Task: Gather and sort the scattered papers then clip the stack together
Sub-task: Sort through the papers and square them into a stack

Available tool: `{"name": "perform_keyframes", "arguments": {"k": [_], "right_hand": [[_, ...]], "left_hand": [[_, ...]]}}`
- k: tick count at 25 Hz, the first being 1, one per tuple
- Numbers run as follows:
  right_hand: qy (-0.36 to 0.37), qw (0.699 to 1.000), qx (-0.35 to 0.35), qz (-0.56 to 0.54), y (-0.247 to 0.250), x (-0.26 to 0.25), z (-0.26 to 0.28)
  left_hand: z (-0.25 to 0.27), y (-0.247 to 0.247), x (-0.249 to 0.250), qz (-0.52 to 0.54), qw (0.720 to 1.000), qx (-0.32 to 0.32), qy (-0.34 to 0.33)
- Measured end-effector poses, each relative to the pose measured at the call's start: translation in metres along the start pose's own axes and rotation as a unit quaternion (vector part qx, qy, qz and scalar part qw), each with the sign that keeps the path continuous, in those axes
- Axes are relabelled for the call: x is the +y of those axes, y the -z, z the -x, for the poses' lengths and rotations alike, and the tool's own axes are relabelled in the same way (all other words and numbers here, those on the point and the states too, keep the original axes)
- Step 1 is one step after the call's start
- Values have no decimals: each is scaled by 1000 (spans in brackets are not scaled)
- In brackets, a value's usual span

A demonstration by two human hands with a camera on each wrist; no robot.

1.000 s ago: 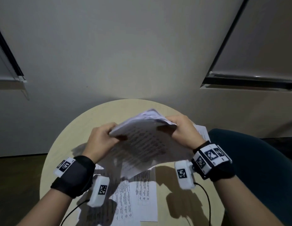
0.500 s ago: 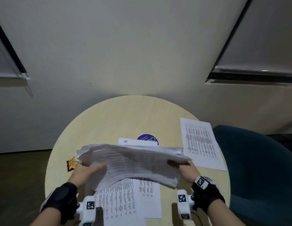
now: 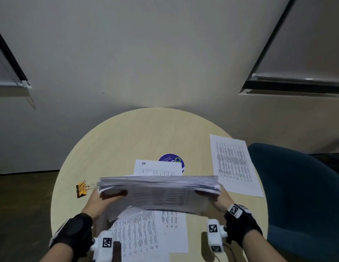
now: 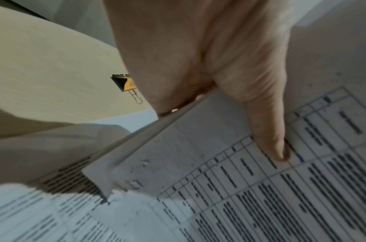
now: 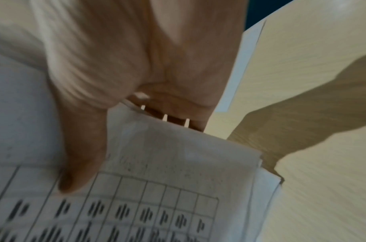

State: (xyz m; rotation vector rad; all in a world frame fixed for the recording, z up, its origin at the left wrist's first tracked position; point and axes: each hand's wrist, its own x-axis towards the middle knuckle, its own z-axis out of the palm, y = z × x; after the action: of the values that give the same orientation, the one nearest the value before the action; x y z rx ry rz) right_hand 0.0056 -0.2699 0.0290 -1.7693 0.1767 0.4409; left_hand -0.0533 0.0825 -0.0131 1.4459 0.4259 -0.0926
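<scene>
Both grips clamp paper stack (image 3: pixel 159 191) ends, thumbs on top: left hand (image 3: pixel 100 203), right hand (image 3: pixel 220 200). Tap edges square on counter (image 3: pixel 127 140) below; binder clip (image 3: pixel 82 189) lies left of left grip.

Far half of round table (image 3: pixel 127 137) bare: open passage there. Middle blocked by paper stack (image 3: pixel 159 188), held above table by left hand (image 3: pixel 96 202) and right hand (image 3: pixel 222 200) at its ends. Under stack, loose sheets (image 3: pixel 146 233) cover near edge. One sheet (image 3: pixel 157 168) just behind stack, overlapping purple sticker (image 3: pixel 172 158). Another sheet (image 3: pixel 233 163) fills right edge, beside blue chair (image 3: pixel 297 186). Binder clip (image 3: pixel 82 189) near left edge, bare wood around it, left hand close by.
</scene>
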Motion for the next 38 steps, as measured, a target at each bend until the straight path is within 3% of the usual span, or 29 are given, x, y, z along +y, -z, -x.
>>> {"name": "perform_keyframes", "arguments": {"k": [3,6,9,13,16,19,20,23,26,28,30,32,34,35,36,38], "right_hand": [[-16,993,83,-77,-20,-7,1],[-3,978,119,-170,-28,-12,-6],[39,979,157,-123,-21,-13,-9],[63,986,150,-38,-14,-7,-8],[8,993,116,-7,-17,-1,-22],[-94,994,47,25,-35,17,-32],[-105,993,55,16,-40,20,-32],[-33,990,134,7,-46,1,-23],[58,985,152,52,-29,-46,-13],[143,963,141,178,-15,-82,-10],[250,904,139,318,-7,-118,-6],[314,829,125,446,-15,-149,5],[356,753,125,539,-33,-171,16],[380,728,125,557,-41,-177,21],[399,718,132,554,-46,-179,23],[374,766,152,500,-43,-176,22]], "left_hand": [[0,-17,9,-3,1000,15,-10],[-8,-28,25,-3,998,34,-55],[-14,-21,29,-2,997,30,-75],[-18,-10,16,-30,999,17,-41],[-25,-8,16,-30,999,18,-26],[-32,-19,13,-20,999,18,-19],[-32,-22,12,-15,999,35,-18],[-29,-24,14,-7,998,57,-19],[-20,-14,28,-41,993,102,-46],[-14,-10,49,-99,967,209,-112],[-8,-12,72,-207,925,239,-212],[-8,-21,91,-284,910,119,-278],[-1,-43,103,-252,936,-41,-243],[1,-55,105,-202,951,-79,-220],[0,-62,104,-149,964,-76,-205],[-5,-66,96,-89,977,-41,-189]]}}
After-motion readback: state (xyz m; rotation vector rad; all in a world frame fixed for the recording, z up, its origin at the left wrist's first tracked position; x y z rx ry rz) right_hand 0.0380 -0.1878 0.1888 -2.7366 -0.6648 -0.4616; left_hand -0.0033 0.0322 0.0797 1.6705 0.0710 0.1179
